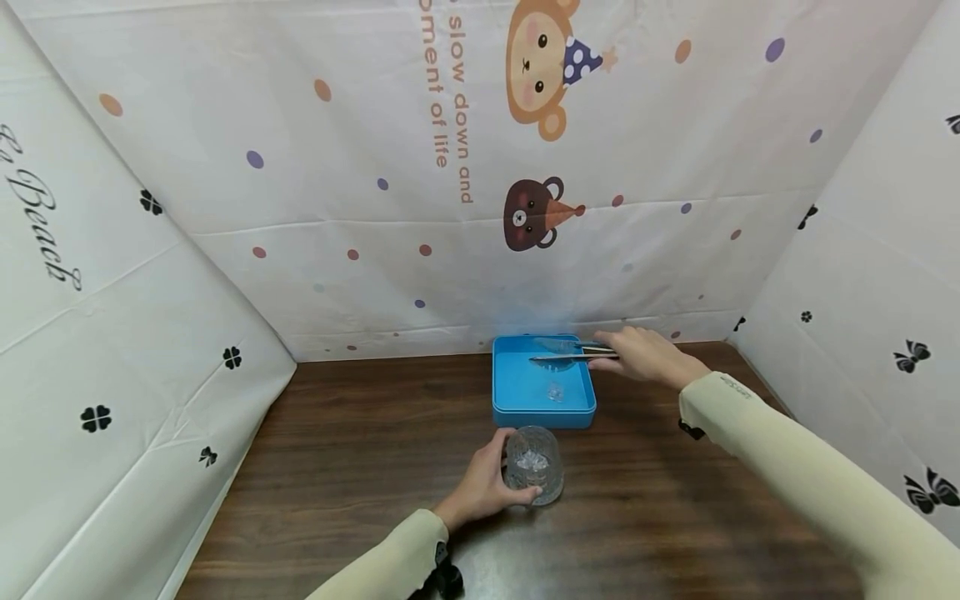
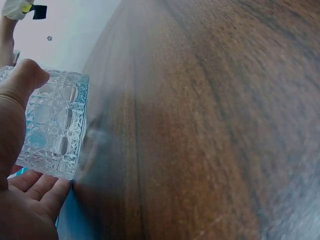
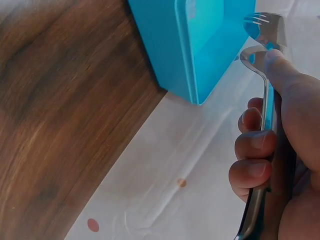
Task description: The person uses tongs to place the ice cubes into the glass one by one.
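The right hand (image 1: 642, 353) grips tongs (image 1: 576, 357) over the blue box (image 1: 544, 419), and the left hand (image 1: 483, 483) clasps a glass (image 1: 552, 472) just nearer, its clear pieces (image 1: 533, 460) plain only in the head view.

Left arm (image 1: 393, 552) slanting in from bottom of head view, sleeve (image 1: 420, 533) ending at wrist (image 1: 450, 510). Left grip (image 1: 483, 485) forming C shape, holding between left thumb (image 2: 31, 75) and left fingers (image 2: 46, 192), these lying side by side, nearly straight. Right arm (image 1: 810, 471) stretching from lower right, reaching farther forward. Right grip (image 1: 641, 354) clasping, back of hand facing up; right fingers (image 3: 254, 145) curling, right thumb (image 3: 282, 70) pressing nearly straight. Grips standing well apart.
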`<state>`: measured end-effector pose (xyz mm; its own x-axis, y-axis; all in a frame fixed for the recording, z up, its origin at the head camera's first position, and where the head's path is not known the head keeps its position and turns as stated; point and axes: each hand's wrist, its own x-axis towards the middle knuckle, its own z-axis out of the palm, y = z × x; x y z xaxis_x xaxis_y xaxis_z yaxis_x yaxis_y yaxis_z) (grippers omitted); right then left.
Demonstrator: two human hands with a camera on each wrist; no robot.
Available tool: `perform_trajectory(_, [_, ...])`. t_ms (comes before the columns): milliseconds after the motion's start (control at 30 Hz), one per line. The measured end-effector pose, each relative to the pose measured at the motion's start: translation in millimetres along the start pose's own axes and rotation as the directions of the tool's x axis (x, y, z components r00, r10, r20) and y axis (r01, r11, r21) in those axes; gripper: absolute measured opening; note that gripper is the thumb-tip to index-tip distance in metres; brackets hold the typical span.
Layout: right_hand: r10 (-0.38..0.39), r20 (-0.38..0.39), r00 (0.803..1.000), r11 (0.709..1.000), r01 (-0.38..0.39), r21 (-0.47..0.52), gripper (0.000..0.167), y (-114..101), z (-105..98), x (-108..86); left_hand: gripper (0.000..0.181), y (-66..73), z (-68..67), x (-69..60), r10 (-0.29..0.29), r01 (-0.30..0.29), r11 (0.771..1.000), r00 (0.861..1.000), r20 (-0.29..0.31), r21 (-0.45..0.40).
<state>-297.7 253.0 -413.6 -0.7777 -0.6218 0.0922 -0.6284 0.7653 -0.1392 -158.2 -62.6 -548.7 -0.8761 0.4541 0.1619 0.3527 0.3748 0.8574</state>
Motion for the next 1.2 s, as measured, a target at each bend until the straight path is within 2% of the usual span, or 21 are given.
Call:
perform_trajectory(367, [0.043,0.045,0.998,0.999,-0.042,-0.023,0.055,2,4,11.2,0.079,1.1,-1.3,-0.3,0.007,-0.007,1.000,1.000,-0.007,0.006])
perform_trajectory(600, [0.024,0.097,0.995,0.999,-0.022,-0.024,0.054,-1,7,19.7,0.080,1.0,-0.7,-0.2,-0.005,0.005,1.000,1.000,-0.002,0.010])
perform_trajectory(733, [0.034,0.139,0.990,0.999,-0.033,-0.011,0.055,-2,10,23.5,0.080,0.8,-1.0,0.4,-0.008,0.008,1.000,1.000,-0.002,0.013])
perform_trajectory(1200, [0.079,0.216,0.973,0.997,-0.073,-0.033,0.053,-4,26,29.7,0.081,1.7,-0.6,0.2,-0.009,0.009,1.000,1.000,-0.012,0.014])
